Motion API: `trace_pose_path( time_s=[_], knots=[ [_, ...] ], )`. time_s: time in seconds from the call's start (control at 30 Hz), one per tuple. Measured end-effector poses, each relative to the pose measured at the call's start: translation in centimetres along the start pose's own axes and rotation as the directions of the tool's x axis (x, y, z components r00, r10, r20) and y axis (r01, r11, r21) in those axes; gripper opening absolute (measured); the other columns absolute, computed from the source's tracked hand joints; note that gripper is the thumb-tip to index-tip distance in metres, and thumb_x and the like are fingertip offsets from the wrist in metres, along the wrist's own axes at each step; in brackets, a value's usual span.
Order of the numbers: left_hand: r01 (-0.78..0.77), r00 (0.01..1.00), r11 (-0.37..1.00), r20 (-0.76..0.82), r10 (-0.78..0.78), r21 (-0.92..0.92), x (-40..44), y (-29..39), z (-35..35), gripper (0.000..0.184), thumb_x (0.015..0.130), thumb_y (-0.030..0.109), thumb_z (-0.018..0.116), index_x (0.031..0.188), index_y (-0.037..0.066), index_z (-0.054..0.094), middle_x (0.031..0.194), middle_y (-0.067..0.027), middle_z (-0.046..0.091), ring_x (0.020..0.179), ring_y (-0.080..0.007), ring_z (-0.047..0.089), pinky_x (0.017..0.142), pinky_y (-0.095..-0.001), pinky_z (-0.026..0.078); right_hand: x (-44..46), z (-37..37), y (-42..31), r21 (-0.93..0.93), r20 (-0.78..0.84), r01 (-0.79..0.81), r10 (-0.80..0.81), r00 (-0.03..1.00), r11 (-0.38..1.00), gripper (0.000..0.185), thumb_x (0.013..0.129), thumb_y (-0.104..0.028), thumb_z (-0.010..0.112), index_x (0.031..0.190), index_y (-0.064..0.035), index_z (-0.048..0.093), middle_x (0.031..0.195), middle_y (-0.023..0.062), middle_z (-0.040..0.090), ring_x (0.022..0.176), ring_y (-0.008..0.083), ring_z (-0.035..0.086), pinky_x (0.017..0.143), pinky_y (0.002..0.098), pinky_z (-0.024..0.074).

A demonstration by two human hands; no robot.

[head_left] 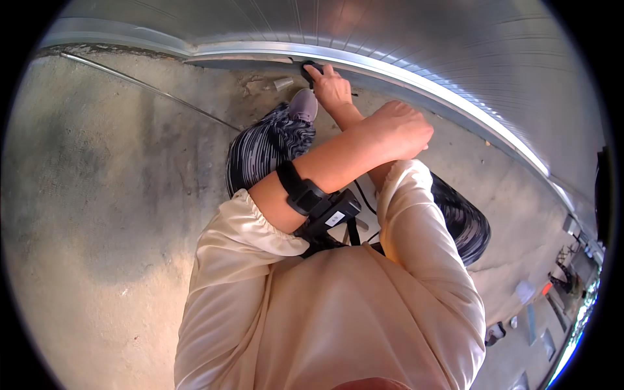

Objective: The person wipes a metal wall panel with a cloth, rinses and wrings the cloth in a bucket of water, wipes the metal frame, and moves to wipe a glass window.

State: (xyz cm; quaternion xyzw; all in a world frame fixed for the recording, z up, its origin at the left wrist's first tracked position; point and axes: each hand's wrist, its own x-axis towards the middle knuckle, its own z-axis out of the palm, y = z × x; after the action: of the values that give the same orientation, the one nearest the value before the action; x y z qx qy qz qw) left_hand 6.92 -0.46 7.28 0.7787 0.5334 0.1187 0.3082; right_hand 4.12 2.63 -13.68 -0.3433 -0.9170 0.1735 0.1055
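My forearms cross in front of me, the left one over the right. My left hand [404, 129] is at the right of the crossing, back up, its fingers curled under; whatever it holds, if anything, is hidden. Farther forward, my right hand [332, 90] is closed round a small black object [311, 73] against the foot of the metal panel [292, 51]. A thin dark tip shows beside that wrist. A black strap with a box-like device [335, 213] is on my left forearm.
A thin metal rod [149, 87] lies on the concrete floor [97, 162] at the left. Small debris [283, 83] is beside my shoe [303, 106]. At the far right are an orange item [546, 288], a clear plastic piece [524, 291] and several other things.
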Motion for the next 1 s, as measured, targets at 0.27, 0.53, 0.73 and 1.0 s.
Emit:
trace_pose_path(
  time_s=[0.27, 0.53, 0.73, 1.0],
  knots=[
    [0.213, 0.969, 0.968, -0.16, -0.19, 0.135, 2.3, -0.5, 4.9, 0.024, 0.07, 0.028, 0.068, 0.078, 0.006, 0.071, 0.081, -0.0158, 0.067, 0.08, -0.0315, 0.064, 0.069, -0.0396, 0.05, -6.8, -7.3, 6.5, 0.065, 0.073, -0.381, 0.377, 0.924, 0.922, 0.042, 0.081, -0.015, 0.056, 0.12, -0.0291, 0.05, 0.097, 0.0129, 0.056, 0.084, 0.0342, 0.059, 0.067, 0.0425, 0.049],
    [0.041, 0.998, 0.999, -0.057, -0.04, 0.005, 0.5, -0.2, 0.3, 0.024, 0.081, 0.027, 0.06, 0.081, 0.005, 0.067, 0.08, -0.0169, 0.066, 0.082, -0.0323, 0.064, 0.074, -0.0425, 0.049, -11.6, -9.6, 6.4, 0.419, 0.053, -0.513, 0.543, 0.838, 0.75, 0.048, 0.079, -0.015, 0.059, 0.124, -0.0226, 0.044, 0.102, 0.0156, 0.054, 0.089, 0.0344, 0.058, 0.072, 0.042, 0.0476],
    [0.013, 0.998, 0.997, -0.057, -0.009, 0.07, 1.5, 0.1, 0.7, 0.024, 0.081, 0.027, 0.06, 0.082, 0.005, 0.068, 0.081, -0.0156, 0.066, 0.083, -0.0328, 0.063, 0.075, -0.0423, 0.049, -12.5, -10.3, 6.7, 0.695, 0.092, -0.511, 0.642, 0.761, 0.506, 0.053, 0.078, -0.015, 0.06, 0.126, -0.0178, 0.039, 0.107, 0.0176, 0.052, 0.092, 0.0345, 0.057, 0.076, 0.0415, 0.0465],
    [0.025, 1.0, 0.997, -0.013, -0.024, 0.074, 2.6, 0.5, 1.2, 0.021, 0.078, 0.025, 0.062, 0.082, 0.006, 0.07, 0.085, -0.013, 0.067, 0.085, -0.0287, 0.064, 0.075, -0.0381, 0.049, -12.0, -9.6, 8.4, 0.906, 0.104, -0.389, 0.807, 0.581, 0.163, 0.062, 0.076, -0.014, 0.063, 0.13, -0.0113, 0.032, 0.112, 0.0203, 0.05, 0.096, 0.0347, 0.055, 0.081, 0.041, 0.045]
  ],
)
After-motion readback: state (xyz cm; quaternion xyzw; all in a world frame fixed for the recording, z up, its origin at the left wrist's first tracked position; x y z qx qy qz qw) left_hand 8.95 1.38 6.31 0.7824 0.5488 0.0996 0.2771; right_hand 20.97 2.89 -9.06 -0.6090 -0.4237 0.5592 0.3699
